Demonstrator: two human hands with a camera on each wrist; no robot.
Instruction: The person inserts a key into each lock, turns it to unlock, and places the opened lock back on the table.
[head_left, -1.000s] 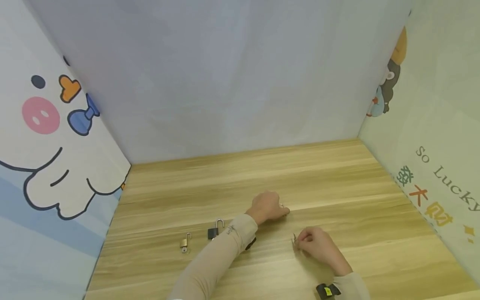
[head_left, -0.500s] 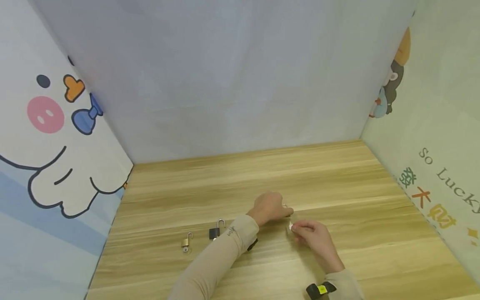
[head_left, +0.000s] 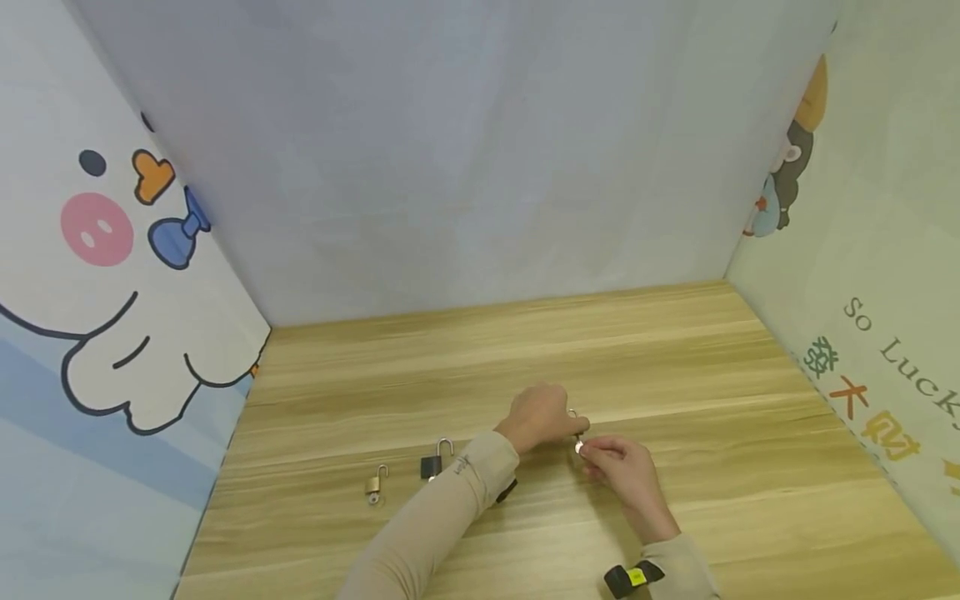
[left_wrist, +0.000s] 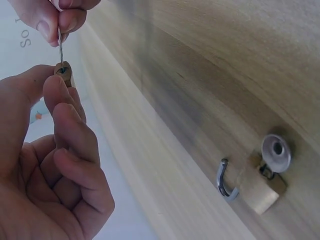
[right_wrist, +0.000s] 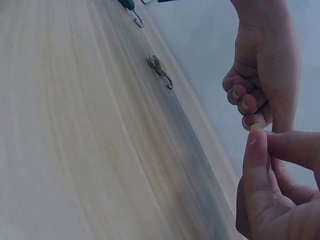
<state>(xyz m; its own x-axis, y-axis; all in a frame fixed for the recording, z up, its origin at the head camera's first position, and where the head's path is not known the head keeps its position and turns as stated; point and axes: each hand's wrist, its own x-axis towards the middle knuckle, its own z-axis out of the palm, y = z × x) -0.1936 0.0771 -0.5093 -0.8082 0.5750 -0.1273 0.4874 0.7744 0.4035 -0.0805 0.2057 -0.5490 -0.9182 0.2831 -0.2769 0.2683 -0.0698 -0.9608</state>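
Observation:
My left hand (head_left: 538, 417) holds a small brass padlock (left_wrist: 65, 75) between thumb and fingertips, with the keyhole end toward my right hand. Its raised shackle (head_left: 573, 412) shows beyond the fingers in the head view. My right hand (head_left: 624, 477) pinches a thin silver key (left_wrist: 61, 47) by its bright head (head_left: 579, 447). The key's tip is right at the keyhole. In the right wrist view the right fingers (right_wrist: 257, 155) cover most of the key, and the left hand hides most of the padlock.
A brass padlock (head_left: 372, 485) and a black padlock (head_left: 431, 468) lie on the wooden table (head_left: 322, 383), shackles open. Another brass padlock (left_wrist: 260, 190), with a round-headed key (left_wrist: 276, 152) in it, lies near my left hand. The left forearm (head_left: 420, 525) covers part of the table.
My right hand has moved left and away from me, bringing the key up to the padlock. My left hand has kept its place and its hold.

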